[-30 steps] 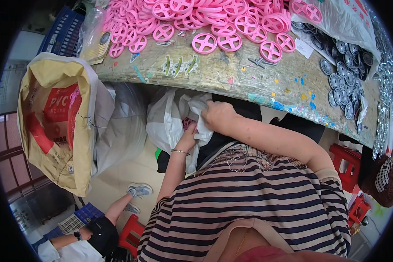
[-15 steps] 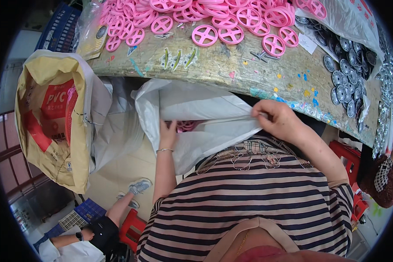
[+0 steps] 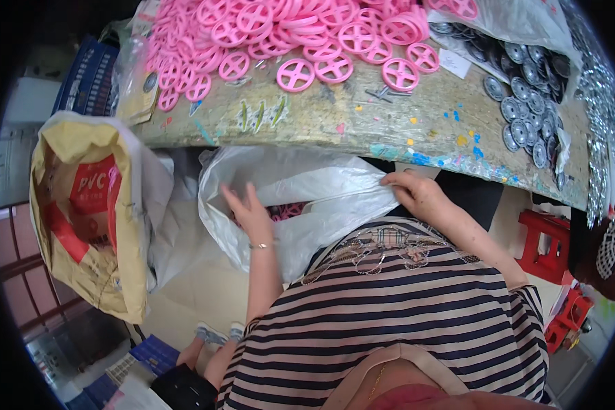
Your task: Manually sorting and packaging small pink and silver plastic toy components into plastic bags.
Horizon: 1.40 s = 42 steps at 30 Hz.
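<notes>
A white plastic bag (image 3: pixel 307 175) lies in front of me below the table edge, its mouth spread wide. Pinched between the fingers of my right hand (image 3: pixel 422 198) is the right end of its rim. My left hand (image 3: pixel 253 220) is in the mouth at the left, fingers spread, holding nothing that I can see. Deeper in the bag, beside that hand, some pink spoked wheels (image 3: pixel 288 211) show; the rest of the contents is hidden.
On the worn wooden table (image 3: pixel 335 116) lies a heap of pink wheels (image 3: pixel 296 75). Dark round discs (image 3: pixel 519 130) spill from another bag at the right. An open paper sack (image 3: pixel 131 225) stands at my left. Red stools (image 3: pixel 545 246) are at the right; a person's legs (image 3: pixel 193 352) show lower left.
My left hand has moved slightly left and its fingers have spread. The right hand keeps its pinch on the rim. The whole view has shifted, with the table appearing lower.
</notes>
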Available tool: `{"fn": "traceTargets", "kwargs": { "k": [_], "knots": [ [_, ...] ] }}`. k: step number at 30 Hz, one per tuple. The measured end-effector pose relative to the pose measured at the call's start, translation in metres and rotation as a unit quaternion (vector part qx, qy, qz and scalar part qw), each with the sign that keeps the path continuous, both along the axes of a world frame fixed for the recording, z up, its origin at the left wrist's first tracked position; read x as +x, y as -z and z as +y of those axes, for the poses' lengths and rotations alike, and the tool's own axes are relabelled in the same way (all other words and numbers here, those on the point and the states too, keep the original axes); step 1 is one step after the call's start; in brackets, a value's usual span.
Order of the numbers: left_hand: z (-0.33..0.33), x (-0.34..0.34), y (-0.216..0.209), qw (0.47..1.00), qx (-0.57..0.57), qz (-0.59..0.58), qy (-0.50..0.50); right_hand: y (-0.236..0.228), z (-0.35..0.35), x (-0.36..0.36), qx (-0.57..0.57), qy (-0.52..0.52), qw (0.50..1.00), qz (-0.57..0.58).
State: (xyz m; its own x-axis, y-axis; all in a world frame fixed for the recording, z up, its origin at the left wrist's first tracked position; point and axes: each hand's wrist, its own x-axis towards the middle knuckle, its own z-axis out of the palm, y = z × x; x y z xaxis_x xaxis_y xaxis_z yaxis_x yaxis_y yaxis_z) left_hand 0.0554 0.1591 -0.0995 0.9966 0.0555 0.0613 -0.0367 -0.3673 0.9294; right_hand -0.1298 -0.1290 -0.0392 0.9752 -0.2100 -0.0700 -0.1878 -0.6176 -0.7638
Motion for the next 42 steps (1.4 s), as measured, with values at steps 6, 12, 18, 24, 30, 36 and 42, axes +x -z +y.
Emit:
{"fn": "traceTargets", "kwargs": {
  "k": [6, 12, 18, 24, 30, 36, 42],
  "knots": [
    [-0.057, -0.042, -0.03, 0.991, -0.004, -0.078, 0.109, -0.027, 0.003, 0.004, -0.021, -0.036, 0.999, -0.022],
    [-0.082, -0.044, -0.052, 0.961, 0.035, -0.171, 0.213, -0.061, -0.038, 0.045, -0.084, 0.025, 0.984, -0.154],
    [-0.114, -0.041, -0.076, 0.947, -0.002, -0.177, 0.269, -0.037, -0.098, 0.101, -0.209, 0.1, 0.96, -0.16],
    [-0.142, -0.034, -0.08, 0.904, -0.197, 0.053, 0.377, -0.058, -0.111, 0.094, -0.001, 0.118, 0.986, -0.118],
    [-0.189, -0.035, -0.106, 0.751, -0.426, 0.22, 0.454, -0.117, -0.055, 0.048, 0.207, 0.075, 0.973, -0.062],
    [-0.2, -0.044, -0.105, 0.747, -0.38, 0.354, 0.414, -0.083, -0.053, 0.027, -0.019, 0.006, 0.984, -0.177],
    [-0.192, -0.041, -0.114, 0.783, -0.351, 0.336, 0.388, -0.039, -0.201, 0.014, -0.354, 0.241, 0.896, -0.121]
  ]
}}
